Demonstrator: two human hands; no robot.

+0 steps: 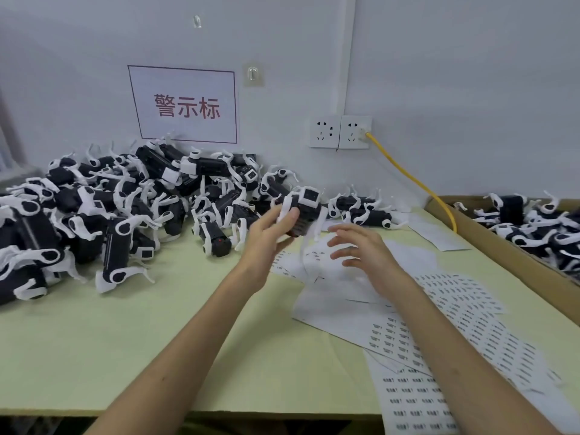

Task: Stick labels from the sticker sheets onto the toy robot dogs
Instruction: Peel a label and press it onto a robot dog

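My left hand [270, 233] grips a black-and-white toy robot dog [306, 208] and holds it above the table, its white legs hanging down. My right hand [361, 249] hovers just right of it with fingers spread and slightly curled, holding nothing that I can see. Under my right hand and forearm lie several white sticker sheets [464, 312] printed with rows of small black labels. A large heap of the same toy dogs [119, 208] covers the left and back of the table.
A cardboard box [502, 243] at the right edge holds more toy dogs. A yellow cable [408, 177] runs from the wall sockets [339, 131] down behind the box. A white sign with red characters [185, 105] hangs on the wall. The pale green tabletop [125, 340] spreads in front.
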